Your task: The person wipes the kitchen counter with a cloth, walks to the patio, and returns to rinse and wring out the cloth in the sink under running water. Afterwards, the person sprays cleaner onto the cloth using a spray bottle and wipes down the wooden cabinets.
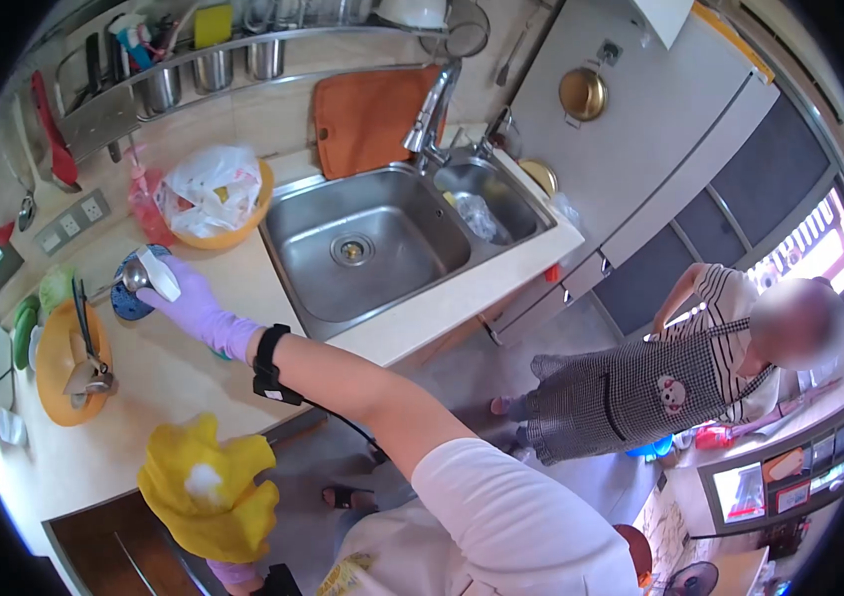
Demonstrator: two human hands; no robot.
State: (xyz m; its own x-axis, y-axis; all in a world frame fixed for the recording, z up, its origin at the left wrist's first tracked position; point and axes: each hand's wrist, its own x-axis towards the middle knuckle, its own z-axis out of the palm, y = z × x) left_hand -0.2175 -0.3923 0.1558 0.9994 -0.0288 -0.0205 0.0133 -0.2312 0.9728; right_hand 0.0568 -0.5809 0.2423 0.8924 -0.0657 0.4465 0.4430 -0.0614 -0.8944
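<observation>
My right hand (194,300), in a lilac glove, reaches over the counter with its fingers closed on a small white block (158,273). Right beside the block, a round metal ladle (134,275) overlaps a dark blue patterned bowl (130,304). Low in the view is my left hand (233,573), also in a lilac glove and partly hidden by the yellow cloth (211,517) it grips. A white patch (204,483) shows on the cloth. Left of the bowl, an orange basin (60,372) has black-handled utensils (84,328) in it.
A steel double sink (362,243) with a faucet (430,119) lies along the counter. Near it are an orange cutting board (367,119) and a yellow bowl with a plastic bag (213,189). A person in a checked apron (631,397) stands at the right.
</observation>
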